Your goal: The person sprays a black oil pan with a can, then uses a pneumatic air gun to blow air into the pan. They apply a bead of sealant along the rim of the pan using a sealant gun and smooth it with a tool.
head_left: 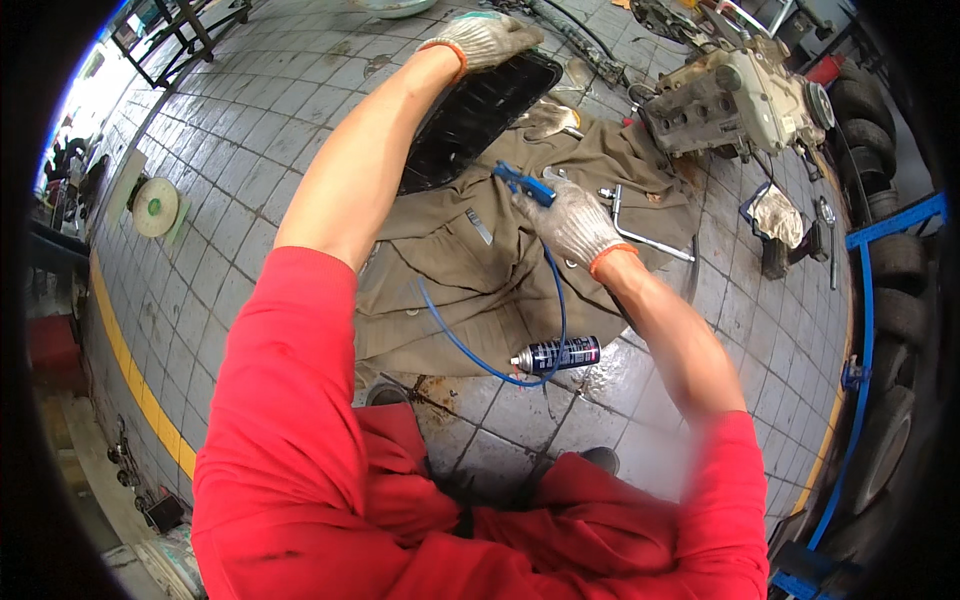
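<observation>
- Two gloved hands were at work: the left hand [485,42] was closed over the upper rim of a black tray [470,125], and the right hand [572,222] was clamped around a blue air gun [524,184].
- The black tray, shallow and rimmed, stood tilted above a brown cloth [450,315], ahead of the wearer; pale streaks showed on its dark face, and whether its lower edge touched the cloth could not be told.
- The air gun's nozzle end was near the tray, apart from it in view; a blue hose [562,300] looped down from the gun.
- Just past the cloth's near edge, a dark spray can [575,352] lay on its side on the tiled floor [640,400], pale nozzle end toward the left, with the hose crossing over it; its contents were hidden.
- A metal wrench [655,243] lay on the cloth, right of the right hand, and a loose glove [545,118] lay beyond the tray.
- Farther right, a small dark tray [749,208] bore a crumpled pale cloth [777,218], near a large engine [715,105].
- At the far edge, a pale basin [398,12] was cut off, its contents too little seen to tell.
</observation>
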Demonstrator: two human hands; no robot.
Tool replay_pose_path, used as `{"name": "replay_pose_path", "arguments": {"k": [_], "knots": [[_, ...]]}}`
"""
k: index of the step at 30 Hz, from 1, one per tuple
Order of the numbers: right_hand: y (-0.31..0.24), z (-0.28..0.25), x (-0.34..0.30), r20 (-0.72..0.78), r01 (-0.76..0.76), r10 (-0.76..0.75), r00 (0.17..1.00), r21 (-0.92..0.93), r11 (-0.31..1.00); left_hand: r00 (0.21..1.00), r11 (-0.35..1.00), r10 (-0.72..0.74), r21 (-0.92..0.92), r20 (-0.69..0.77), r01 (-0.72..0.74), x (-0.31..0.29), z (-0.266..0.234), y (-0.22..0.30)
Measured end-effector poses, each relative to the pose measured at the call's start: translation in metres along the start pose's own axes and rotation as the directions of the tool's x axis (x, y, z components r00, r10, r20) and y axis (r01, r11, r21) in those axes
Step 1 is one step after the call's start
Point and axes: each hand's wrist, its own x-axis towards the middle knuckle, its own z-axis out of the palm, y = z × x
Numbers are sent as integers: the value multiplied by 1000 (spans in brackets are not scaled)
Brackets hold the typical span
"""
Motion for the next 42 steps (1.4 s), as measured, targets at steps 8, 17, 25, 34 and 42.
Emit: {"name": "replay_pose_path", "arguments": {"k": [8,17,25,34,42], "knots": [[-3,-5,-12,81,-76,75,994,8,997,1000,997,-29,-68,2,29,3,-3,-13],[19,-17,-36,-23,-100,101,995,60,993,992,979,-122,-158,31,126,-13,-39,27],[31,-2,-25,102,-62,55,993,63,996,990,985,-122,-110,77,130,-10,-38,33],[0,1,-18,121,41,-53,991,98,994,988,983,-141,-111,59,147,-13,-42,23],[-3,6,-15,126,39,-43,991,35,999,990,983,-137,-117,43,141,-21,-48,21]]}}
